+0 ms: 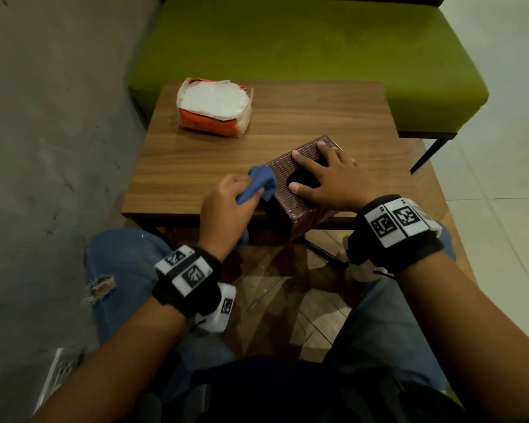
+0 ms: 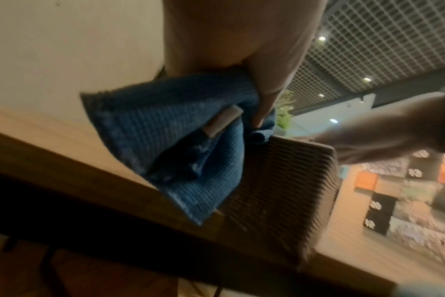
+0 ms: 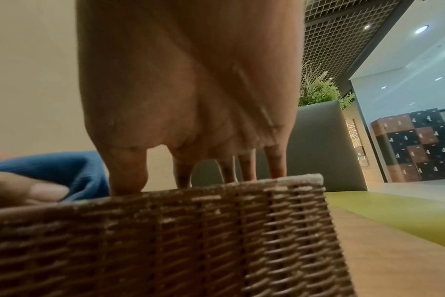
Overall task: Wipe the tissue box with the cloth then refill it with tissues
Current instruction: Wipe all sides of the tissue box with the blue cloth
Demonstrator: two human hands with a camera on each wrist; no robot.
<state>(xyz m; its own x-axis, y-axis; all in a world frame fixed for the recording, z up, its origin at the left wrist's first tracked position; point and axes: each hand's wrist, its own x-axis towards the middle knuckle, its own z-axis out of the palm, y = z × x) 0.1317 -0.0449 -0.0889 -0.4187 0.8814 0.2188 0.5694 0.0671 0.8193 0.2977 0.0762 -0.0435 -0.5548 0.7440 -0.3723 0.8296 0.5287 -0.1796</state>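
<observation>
The left hand (image 1: 226,206) has a closed grip on the blue cloth (image 1: 258,183), pressed against the woven tissue box (image 1: 290,172) at the surface's (image 1: 196,166) near edge. The right hand (image 1: 324,178) lies flat, fingers spread, on the box's top. A pack of tissues (image 1: 214,106) sits at eleven o'clock from the box.

A public lounge or café-like seating area: a small wood-grain surface (image 1: 287,117) stands before a long green upholstered bench (image 1: 287,41), on glossy pale floor tiles (image 1: 501,178). Beyond are a dark grid ceiling (image 3: 343,40) with recessed spotlights, a potted green plant (image 3: 318,94) and brown-and-black lockers (image 3: 414,148).
</observation>
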